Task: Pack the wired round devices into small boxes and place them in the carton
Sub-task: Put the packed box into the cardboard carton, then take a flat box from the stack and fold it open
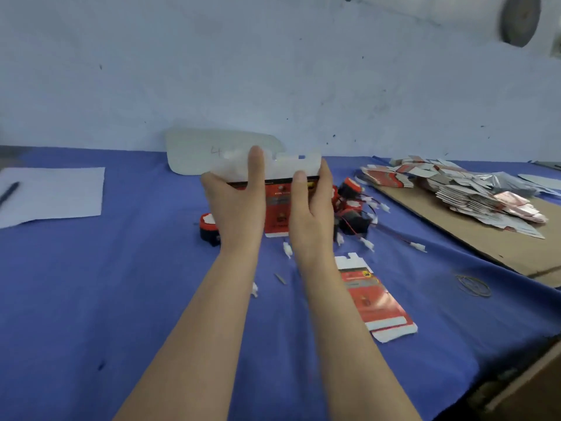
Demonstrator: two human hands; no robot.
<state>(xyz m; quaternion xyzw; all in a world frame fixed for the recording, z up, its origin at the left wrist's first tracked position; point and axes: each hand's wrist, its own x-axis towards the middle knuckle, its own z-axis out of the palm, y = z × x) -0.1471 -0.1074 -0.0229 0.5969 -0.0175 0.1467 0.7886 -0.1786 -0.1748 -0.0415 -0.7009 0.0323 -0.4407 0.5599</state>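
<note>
From my seat, far left lies a sheet of paper with a pen on it, both on the blue cloth. Next, one round device sits alone: a red and black puck, hard plastic I judge, light, best taken by its rim.

My left hand grips the unfolded box by its left edge, thumb in front and fingers behind. My right hand pinches the right edge the same way. The box is held upright above the cloth. It is thin printed card with white flaps, so it is light and easily creased. I would hold it by the edges and press along the scores.

Right of it, a heap of devices trails thin wires with white plugs that are likely to snag. A spare box lies flat nearer me. A stack of boxes rests on a cardboard sheet, with rubber bands beside it.
</note>
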